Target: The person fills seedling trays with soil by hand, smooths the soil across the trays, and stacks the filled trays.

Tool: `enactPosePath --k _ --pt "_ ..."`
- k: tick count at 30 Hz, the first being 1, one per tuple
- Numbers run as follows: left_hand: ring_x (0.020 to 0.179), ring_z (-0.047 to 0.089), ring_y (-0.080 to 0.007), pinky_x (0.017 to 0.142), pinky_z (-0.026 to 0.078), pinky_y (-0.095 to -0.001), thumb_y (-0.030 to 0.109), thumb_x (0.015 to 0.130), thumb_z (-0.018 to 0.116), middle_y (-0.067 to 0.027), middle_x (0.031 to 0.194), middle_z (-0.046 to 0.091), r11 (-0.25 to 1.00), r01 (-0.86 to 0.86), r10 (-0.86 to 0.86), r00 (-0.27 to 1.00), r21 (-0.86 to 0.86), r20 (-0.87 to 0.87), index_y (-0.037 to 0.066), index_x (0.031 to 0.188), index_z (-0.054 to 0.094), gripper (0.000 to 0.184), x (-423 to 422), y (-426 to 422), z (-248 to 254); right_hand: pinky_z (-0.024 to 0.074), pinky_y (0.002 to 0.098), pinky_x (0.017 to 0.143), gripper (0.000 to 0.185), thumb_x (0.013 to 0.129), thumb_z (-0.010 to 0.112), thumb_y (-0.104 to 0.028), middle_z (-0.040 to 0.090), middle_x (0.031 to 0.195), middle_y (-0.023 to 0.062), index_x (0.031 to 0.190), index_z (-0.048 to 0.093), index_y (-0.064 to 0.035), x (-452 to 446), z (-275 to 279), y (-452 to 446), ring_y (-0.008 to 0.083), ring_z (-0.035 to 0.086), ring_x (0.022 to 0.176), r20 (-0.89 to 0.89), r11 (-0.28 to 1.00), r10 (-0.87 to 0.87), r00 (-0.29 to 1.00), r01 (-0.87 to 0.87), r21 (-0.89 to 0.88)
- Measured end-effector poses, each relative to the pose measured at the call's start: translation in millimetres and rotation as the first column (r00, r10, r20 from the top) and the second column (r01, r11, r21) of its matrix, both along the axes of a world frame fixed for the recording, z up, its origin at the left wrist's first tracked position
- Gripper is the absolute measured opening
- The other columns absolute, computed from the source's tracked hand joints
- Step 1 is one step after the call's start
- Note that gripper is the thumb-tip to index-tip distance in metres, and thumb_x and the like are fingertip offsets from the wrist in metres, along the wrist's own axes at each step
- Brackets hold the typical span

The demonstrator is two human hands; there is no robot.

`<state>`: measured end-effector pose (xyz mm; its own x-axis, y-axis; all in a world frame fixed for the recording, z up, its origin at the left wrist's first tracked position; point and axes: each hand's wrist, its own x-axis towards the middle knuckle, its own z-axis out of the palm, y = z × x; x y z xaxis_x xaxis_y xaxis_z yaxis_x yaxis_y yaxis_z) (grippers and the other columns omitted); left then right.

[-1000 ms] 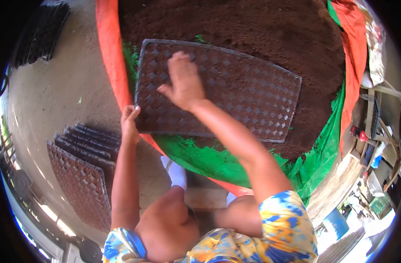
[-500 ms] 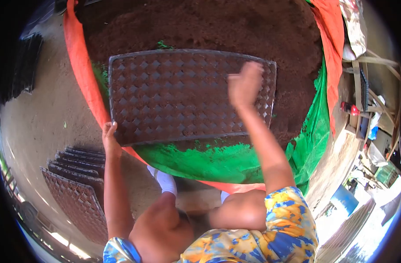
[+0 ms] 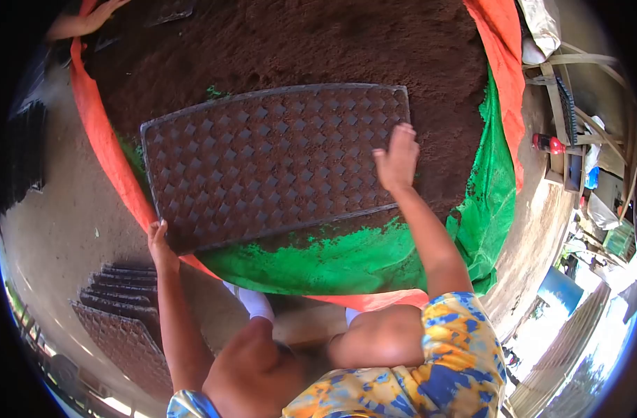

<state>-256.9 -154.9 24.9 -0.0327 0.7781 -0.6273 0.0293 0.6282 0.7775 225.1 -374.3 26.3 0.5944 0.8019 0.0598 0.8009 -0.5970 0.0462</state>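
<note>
A dark seedling tray (image 3: pixel 277 157) lies on the heap of brown soil (image 3: pixel 297 42), its many cells filled with soil and the ridges between them showing. My left hand (image 3: pixel 160 240) grips the tray's lower left corner, thumb up. Over the tray's right edge is my right hand (image 3: pixel 398 157), its fingers stretched out and the thumb apart, with nothing held. Whether its palm touches the tray cannot be made out.
Green sheeting (image 3: pixel 346 261) and orange cloth (image 3: pixel 106 153) border the soil. Filled trays (image 3: pixel 120 338) lean in a row at the lower left. Another person's hand (image 3: pixel 89 22) reaches in at the top left. A red bottle (image 3: pixel 548 144) lies by wooden framing at right.
My right hand has swept from the tray's left part to its right edge. The view has shifted, and another person's hand has come in at the top left. My left hand keeps its corner.
</note>
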Motion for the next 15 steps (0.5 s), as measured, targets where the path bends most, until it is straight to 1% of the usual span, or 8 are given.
enactPosePath --k 3,4,5,7,9,11,13,15 --pt "0.075 0.044 -0.0089 0.07 0.037 -0.0247 0.014 0.077 0.059 0.0041 0.077 0.047 1.0 0.009 -0.008 1.0 -0.009 0.022 0.013 0.077 0.05 0.01 -0.7 0.8 -1.6 0.0261 0.0464 0.098 0.065 0.077 0.057 -0.034 0.034 0.129 0.0246 0.122 0.034 0.0069 -5.2 -6.4 -20.8 0.0374 0.031 0.122 0.25 0.985 -0.17 0.953 0.164 0.046" --pt "0.077 0.045 -0.01 0.071 0.038 -0.0258 0.015 0.077 0.06 0.0033 0.079 0.047 1.0 0.008 -0.007 1.0 -0.013 0.03 0.013 0.078 0.05 0.01 -0.8 0.8 -0.6 0.0299 0.0471 0.092 0.067 0.074 0.059 -0.036 0.036 0.126 0.0252 0.121 0.035 0.0067 -37.7 35.5 14.0 0.0381 0.035 0.117 -0.059 0.993 -0.114 0.992 0.112 -0.037" --pt "0.078 0.047 -0.0111 0.072 0.04 -0.0266 0.015 0.077 0.06 0.0026 0.081 0.049 1.0 0.006 -0.005 1.0 -0.027 0.03 0.013 0.079 0.05 0.01 -3.6 0.7 0.1 0.0326 0.0461 0.086 0.073 0.068 0.063 -0.039 0.038 0.123 0.0252 0.119 0.036 0.0066 -76.9 34.0 24.0 0.0376 0.038 0.113 -0.079 0.993 0.087 0.993 -0.081 0.081" --pt "0.08 0.051 -0.0133 0.075 0.042 -0.0283 0.014 0.078 0.059 0.0011 0.083 0.052 0.999 -0.007 0.009 0.999 -0.048 0.042 0.014 0.081 0.051 0.009 -6.3 4.1 -1.9 0.0284 0.0476 0.095 0.081 0.067 0.061 -0.052 0.034 0.13 0.0215 0.123 0.037 0.0002 -142.9 49.5 45.9 0.0361 0.033 0.121 -0.485 0.917 0.374 0.79 -0.392 0.069" --pt "0.083 0.051 -0.0146 0.076 0.043 -0.0297 0.014 0.078 0.06 0.0005 0.084 0.052 0.999 0.023 -0.023 1.0 -0.025 0.002 0.014 0.083 0.052 0.01 -5.2 5.8 2.3 0.0219 0.0475 0.102 0.079 0.072 0.052 -0.058 0.029 0.137 0.0176 0.128 0.035 -0.0042 -171.6 1.1 22.3 0.032 0.026 0.128 -0.552 0.784 0.613 0.565 -0.521 0.337" --pt "0.084 0.051 -0.0147 0.076 0.043 -0.0295 0.013 0.077 0.06 0.0003 0.085 0.051 0.999 0.037 -0.037 0.999 -0.027 -0.01 0.014 0.083 0.052 0.01 -3.4 8.1 10.2 0.022 0.0461 0.102 0.077 0.074 0.05 -0.058 0.029 0.137 0.016 0.127 0.036 -0.0038 -115.9 18.3 12.3 0.0302 0.025 0.128 -0.481 0.862 0.458 0.748 -0.506 0.033" --pt "0.087 0.05 -0.0143 0.079 0.041 -0.0299 0.014 0.077 0.06 0.0007 0.087 0.051 0.998 0.053 -0.054 0.998 -0.02 -0.039 0.014 0.085 0.053 0.011 -14.6 12.4 -5.0 0.0288 0.0447 0.095 0.072 0.067 0.067 -0.038 0.038 0.126 0.018 0.121 0.038 0.0002 -60.6 42.7 -9.7 0.0339 0.032 0.121 -0.388 0.989 0.074 0.919 -0.117 -0.09" --pt "0.09 0.05 -0.0142 0.081 0.04 -0.0301 0.016 0.078 0.06 0.0008 0.088 0.051 0.998 0.042 -0.045 0.998 -0.048 -0.046 0.014 0.087 0.054 0.012 -11.3 9.6 -1.1 0.0256 0.045 0.097 0.071 0.074 0.06 -0.028 0.031 0.132 0.0218 0.128 0.029 0.0047 -15.4 14.8 -69.6 0.0364 0.029 0.123 -0.104 0.981 -0.194 0.975 0.193 -0.019"
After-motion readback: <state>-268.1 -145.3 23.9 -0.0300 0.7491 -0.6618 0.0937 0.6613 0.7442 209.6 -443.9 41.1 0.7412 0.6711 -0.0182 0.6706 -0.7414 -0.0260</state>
